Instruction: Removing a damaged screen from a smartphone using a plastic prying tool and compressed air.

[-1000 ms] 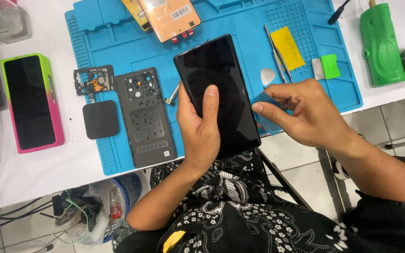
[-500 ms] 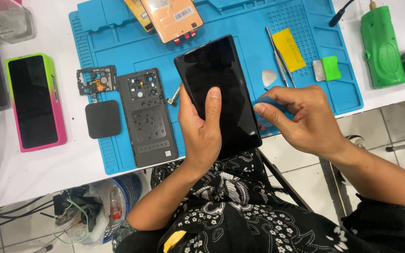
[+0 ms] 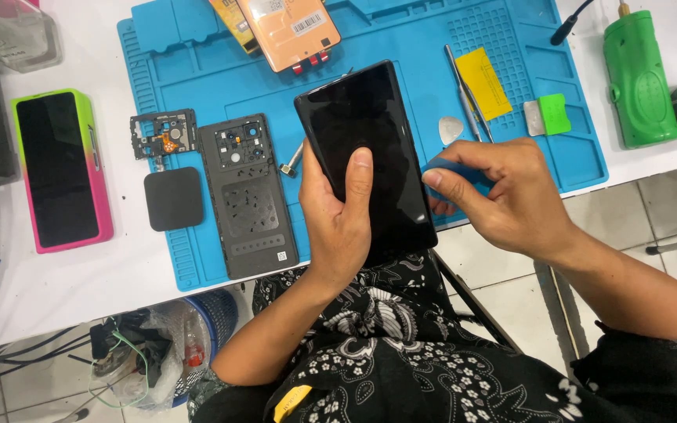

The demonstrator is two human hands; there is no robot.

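- Your left hand grips the black phone, thumb across the glass; hold it steady.
- Your right hand pinches the blue pick at the phone's right edge; slide it shallow.

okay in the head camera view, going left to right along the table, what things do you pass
Pink and green phone → black square pad → dark back cover → black phone held in left hand → right hand with blue pick → green tool.
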